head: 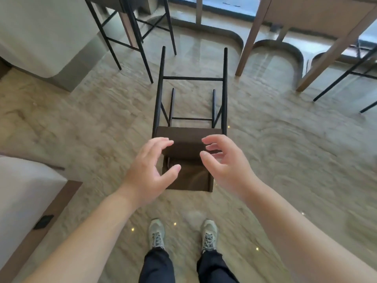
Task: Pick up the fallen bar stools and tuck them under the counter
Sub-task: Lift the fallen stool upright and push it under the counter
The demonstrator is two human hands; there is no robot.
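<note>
2 hands (146,170) hide part of the fallen stool's seat (187,135) (edges blurred).

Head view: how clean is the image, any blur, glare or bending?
Head view: floor smeared by motion blur; glossy, with window glare near the top and small light specks; wide-angle bending at the edges; fallen stool and both hands reasonably sharp.

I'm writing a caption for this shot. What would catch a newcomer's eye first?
A fallen bar stool with black metal legs and a dark brown seat lies on the glossy beige floor at centre, legs pointing away. Just above its seat hover the left hand and right hand, both open and not touching it. Upper left, another black-legged stool stands upright.
</note>
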